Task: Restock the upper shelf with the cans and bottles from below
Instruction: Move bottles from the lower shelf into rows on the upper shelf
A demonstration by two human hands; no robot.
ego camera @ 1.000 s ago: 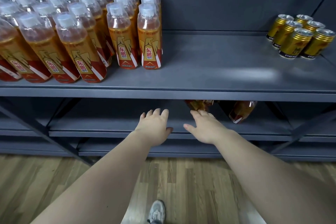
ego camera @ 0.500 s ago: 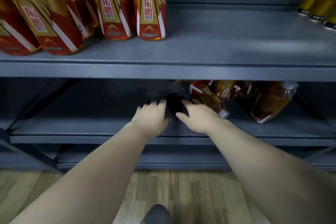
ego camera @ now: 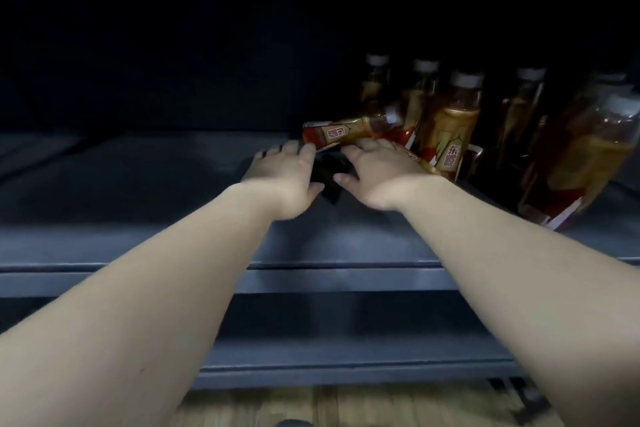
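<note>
Here, left hand (ego camera: 284, 178) and right hand (ego camera: 382, 177) lie open-fingered, holding nothing; a careless nudge could roll the bottle (ego camera: 346, 132) at their fingertips away.

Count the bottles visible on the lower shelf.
7. A lying bottle by the left hand; another bottle under the right hand; four upright bottles behind; a leaning bottle far right. Dim and blurred, so more may be hidden.
</note>
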